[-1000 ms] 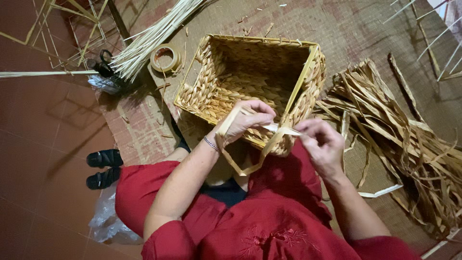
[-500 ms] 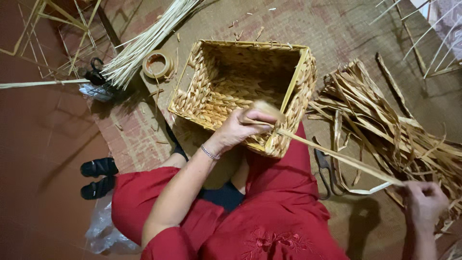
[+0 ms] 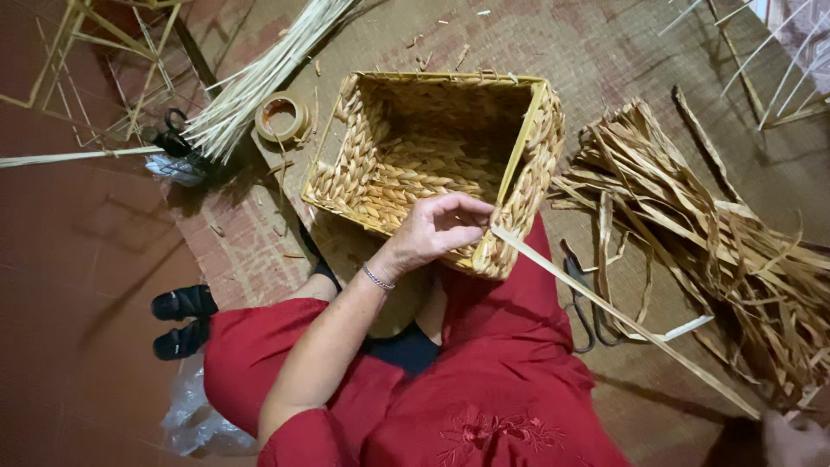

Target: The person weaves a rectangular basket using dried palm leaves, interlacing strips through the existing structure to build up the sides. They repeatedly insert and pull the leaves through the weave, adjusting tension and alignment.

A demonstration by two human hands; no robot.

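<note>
A square woven basket (image 3: 406, 164) of braided straw rests on my lap and the floor, its opening facing up. My left hand (image 3: 437, 229) presses on the basket's near rim, pinching the start of a long flat straw strip (image 3: 622, 316). The strip runs taut from the rim down to the lower right. There my right hand (image 3: 791, 437) grips its far end at the frame's corner, only partly in view.
A heap of dried straw strips (image 3: 718, 233) lies to the right. Scissors (image 3: 579, 294) lie beside my red-clad leg. A tape roll (image 3: 281, 117), a bundle of thin pale reeds (image 3: 259, 78) and black sandals (image 3: 181, 320) are on the left.
My right hand has pulled the strip out from the rim, far down to the lower right, drawing it taut. My left hand stays on the basket's rim.
</note>
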